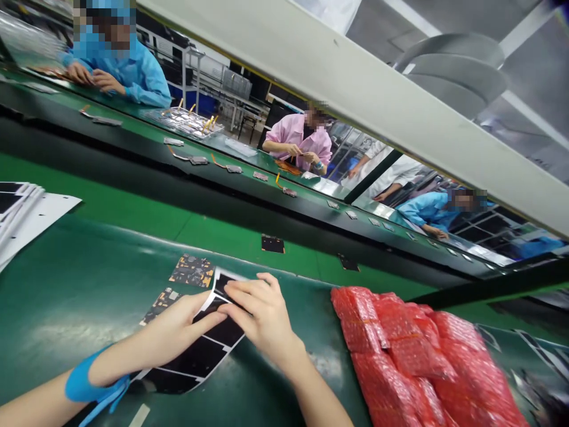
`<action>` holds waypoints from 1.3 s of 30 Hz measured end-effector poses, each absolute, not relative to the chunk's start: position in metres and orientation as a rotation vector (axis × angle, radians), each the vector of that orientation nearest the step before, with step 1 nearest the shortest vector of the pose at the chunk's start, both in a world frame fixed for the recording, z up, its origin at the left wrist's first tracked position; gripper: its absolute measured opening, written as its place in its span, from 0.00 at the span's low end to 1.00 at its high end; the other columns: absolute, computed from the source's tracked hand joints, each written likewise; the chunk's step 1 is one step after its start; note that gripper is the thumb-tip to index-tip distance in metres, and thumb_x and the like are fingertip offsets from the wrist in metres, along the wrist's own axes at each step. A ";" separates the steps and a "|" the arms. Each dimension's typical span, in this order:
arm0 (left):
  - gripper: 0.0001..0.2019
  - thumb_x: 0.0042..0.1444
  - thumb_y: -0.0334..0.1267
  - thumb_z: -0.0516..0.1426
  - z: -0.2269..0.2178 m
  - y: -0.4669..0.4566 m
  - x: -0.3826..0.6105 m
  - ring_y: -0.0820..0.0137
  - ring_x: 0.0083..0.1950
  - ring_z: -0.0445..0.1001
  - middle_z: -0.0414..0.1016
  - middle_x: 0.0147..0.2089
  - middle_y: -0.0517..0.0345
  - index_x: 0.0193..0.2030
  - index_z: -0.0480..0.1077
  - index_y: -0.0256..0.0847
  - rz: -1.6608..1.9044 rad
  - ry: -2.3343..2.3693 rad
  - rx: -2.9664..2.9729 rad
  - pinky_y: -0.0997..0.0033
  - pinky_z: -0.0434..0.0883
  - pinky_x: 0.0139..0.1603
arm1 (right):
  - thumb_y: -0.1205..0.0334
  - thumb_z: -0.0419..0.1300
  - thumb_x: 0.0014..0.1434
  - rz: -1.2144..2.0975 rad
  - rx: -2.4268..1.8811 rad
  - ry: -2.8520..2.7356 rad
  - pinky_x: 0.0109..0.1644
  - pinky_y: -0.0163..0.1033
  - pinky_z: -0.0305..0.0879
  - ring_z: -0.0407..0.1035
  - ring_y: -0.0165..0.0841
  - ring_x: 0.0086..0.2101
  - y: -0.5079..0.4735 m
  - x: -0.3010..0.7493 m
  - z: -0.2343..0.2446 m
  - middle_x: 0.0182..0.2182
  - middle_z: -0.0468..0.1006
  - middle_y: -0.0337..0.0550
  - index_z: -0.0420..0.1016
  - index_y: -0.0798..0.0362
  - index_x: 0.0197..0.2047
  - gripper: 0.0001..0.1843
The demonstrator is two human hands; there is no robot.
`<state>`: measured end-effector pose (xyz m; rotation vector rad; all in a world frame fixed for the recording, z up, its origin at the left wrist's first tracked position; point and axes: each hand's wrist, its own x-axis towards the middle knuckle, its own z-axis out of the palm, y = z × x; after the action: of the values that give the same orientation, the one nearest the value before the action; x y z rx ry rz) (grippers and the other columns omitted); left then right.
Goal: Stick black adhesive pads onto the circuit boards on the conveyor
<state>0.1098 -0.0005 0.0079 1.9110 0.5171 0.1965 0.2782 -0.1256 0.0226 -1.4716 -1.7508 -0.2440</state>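
Both hands are on a white-backed sheet of black rectangular stickers (220, 326), lifted and bent above the green mat. My left hand (178, 329), with a blue strap (95, 376) round its wrist, is closed on the sheet's upper left edge, thumb on top. Opposite it, my right hand (264, 317) pinches at a black sticker near the sheet's top end; whether that sticker is lifted off the backing I cannot tell. Two dark circuit boards (192, 271) with gold patches lie just beyond, the nearer one (163, 302) partly covered by my left hand and forearm.
Red bubble-wrap packs (400, 350) are heaped on the right. More white sheets (40, 219) lie at the far left. Ahead, a green conveyor (213, 228) carries dark boards (272, 244). Small parts line a raised ledge (240, 178), with several co-workers behind it.
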 end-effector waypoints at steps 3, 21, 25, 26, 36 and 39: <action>0.25 0.69 0.58 0.48 0.013 -0.005 0.105 0.67 0.37 0.74 0.79 0.36 0.57 0.39 0.74 0.39 0.267 0.403 2.048 0.71 0.70 0.40 | 0.57 0.60 0.76 -0.115 -1.421 -1.706 0.61 0.42 0.58 0.83 0.28 0.38 -0.130 0.271 0.027 0.42 0.90 0.37 0.83 0.48 0.48 0.10; 0.21 0.70 0.53 0.48 0.030 -0.013 0.100 0.65 0.44 0.80 0.82 0.46 0.56 0.48 0.76 0.42 0.177 0.378 2.120 0.73 0.75 0.48 | 0.65 0.63 0.65 0.340 -1.380 -1.322 0.52 0.45 0.71 0.82 0.34 0.31 -0.129 0.277 0.028 0.32 0.89 0.39 0.88 0.48 0.33 0.11; 0.35 0.70 0.56 0.45 0.023 -0.003 0.097 0.59 0.54 0.82 0.81 0.54 0.43 0.74 0.61 0.34 0.365 0.611 2.255 0.67 0.77 0.59 | 0.52 0.71 0.55 0.373 -1.304 -0.620 0.35 0.38 0.73 0.78 0.34 0.28 -0.114 0.291 0.028 0.27 0.86 0.42 0.86 0.52 0.27 0.12; 0.39 0.71 0.55 0.43 0.023 0.001 0.097 0.58 0.51 0.83 0.82 0.51 0.41 0.79 0.51 0.30 0.412 0.698 2.307 0.66 0.78 0.57 | 0.49 0.73 0.52 0.358 -1.243 -0.472 0.32 0.36 0.73 0.76 0.33 0.27 -0.110 0.296 0.030 0.26 0.85 0.41 0.85 0.52 0.26 0.15; 0.53 0.53 0.16 0.39 0.045 -0.008 0.138 0.65 0.36 0.85 0.47 0.82 0.53 0.81 0.34 0.65 -0.097 0.848 2.830 0.70 0.78 0.29 | 0.41 0.71 0.56 0.540 -1.025 -0.432 0.30 0.40 0.80 0.82 0.41 0.38 -0.104 0.278 0.059 0.41 0.88 0.53 0.87 0.55 0.40 0.24; 0.39 0.67 0.26 0.40 0.034 0.007 0.125 0.59 0.64 0.79 0.58 0.78 0.53 0.83 0.39 0.52 0.116 0.579 2.588 0.67 0.81 0.56 | 0.45 0.68 0.62 0.412 -1.077 -0.540 0.36 0.43 0.82 0.83 0.43 0.42 -0.115 0.290 0.055 0.45 0.87 0.55 0.86 0.55 0.46 0.21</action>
<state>0.1254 0.0072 0.0336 2.5876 0.5789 0.1158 0.2901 -0.1149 0.0546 -1.0770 -0.5403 0.4123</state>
